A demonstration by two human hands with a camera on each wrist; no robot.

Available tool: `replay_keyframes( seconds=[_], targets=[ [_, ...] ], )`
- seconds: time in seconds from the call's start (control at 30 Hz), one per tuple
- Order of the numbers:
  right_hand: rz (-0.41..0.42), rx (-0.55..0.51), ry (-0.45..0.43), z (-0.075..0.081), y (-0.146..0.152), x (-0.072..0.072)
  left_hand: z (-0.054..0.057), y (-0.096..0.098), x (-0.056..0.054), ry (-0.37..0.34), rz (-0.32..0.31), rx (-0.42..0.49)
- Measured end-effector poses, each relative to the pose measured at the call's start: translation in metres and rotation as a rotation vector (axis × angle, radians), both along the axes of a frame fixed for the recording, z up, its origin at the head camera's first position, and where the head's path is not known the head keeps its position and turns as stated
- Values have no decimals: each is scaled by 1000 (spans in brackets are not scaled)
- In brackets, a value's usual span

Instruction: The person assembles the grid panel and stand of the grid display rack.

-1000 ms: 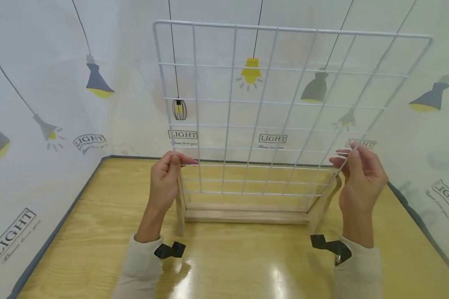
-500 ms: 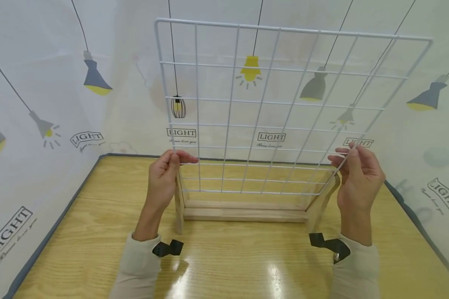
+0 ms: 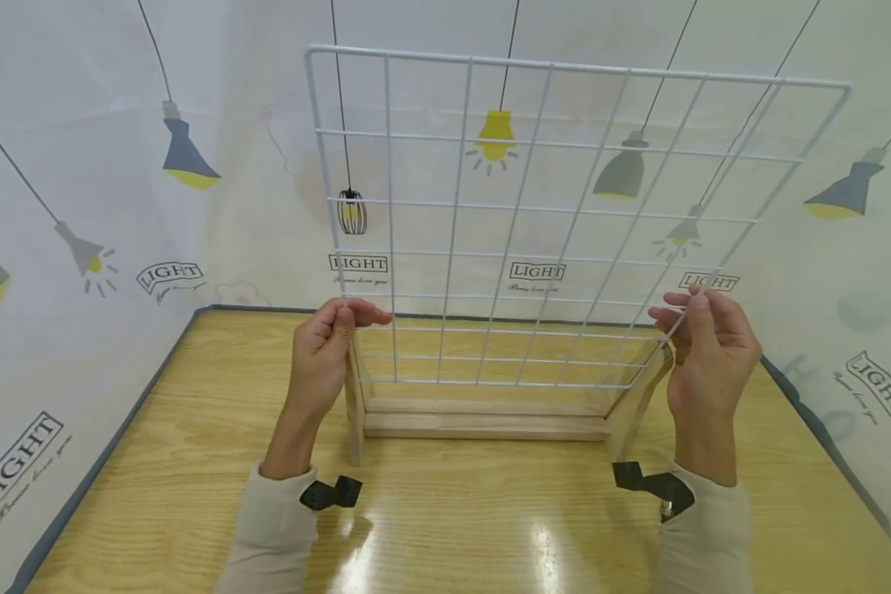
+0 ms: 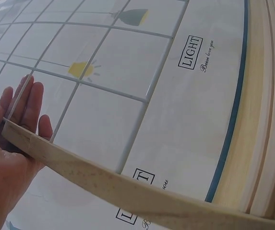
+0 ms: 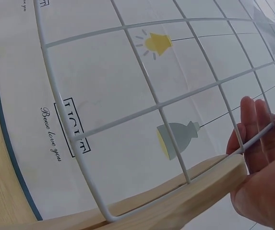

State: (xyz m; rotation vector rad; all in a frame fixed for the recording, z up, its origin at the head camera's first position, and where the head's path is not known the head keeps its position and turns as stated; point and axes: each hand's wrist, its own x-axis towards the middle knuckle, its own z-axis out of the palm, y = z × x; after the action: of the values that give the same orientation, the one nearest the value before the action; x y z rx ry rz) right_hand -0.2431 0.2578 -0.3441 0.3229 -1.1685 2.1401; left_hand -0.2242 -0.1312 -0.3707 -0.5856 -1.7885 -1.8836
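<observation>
With fingers of left hand and right hand, pinching a white wire grid spanning between them, dipping below between sides of a wooden stand. Probably light, stiff, kinda slick; best grabbed by the outer side wires.

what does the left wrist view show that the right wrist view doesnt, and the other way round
Only the left wrist view shows the left hand and left wooden side piece. Only the right wrist view shows the right hand, right wooden side piece and a bottom corner of the white wire grid. Both share parts of the grid, the yellow lamp print, grey lamp print and LIGHT lettering.
</observation>
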Motion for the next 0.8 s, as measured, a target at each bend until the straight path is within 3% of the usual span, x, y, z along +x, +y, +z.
replay_keyframes(
  seconds=[0.8],
  targets=[
    [24, -17, -20, 1, 1, 0, 1, 0, 1, -29, 9, 6]
  ],
)
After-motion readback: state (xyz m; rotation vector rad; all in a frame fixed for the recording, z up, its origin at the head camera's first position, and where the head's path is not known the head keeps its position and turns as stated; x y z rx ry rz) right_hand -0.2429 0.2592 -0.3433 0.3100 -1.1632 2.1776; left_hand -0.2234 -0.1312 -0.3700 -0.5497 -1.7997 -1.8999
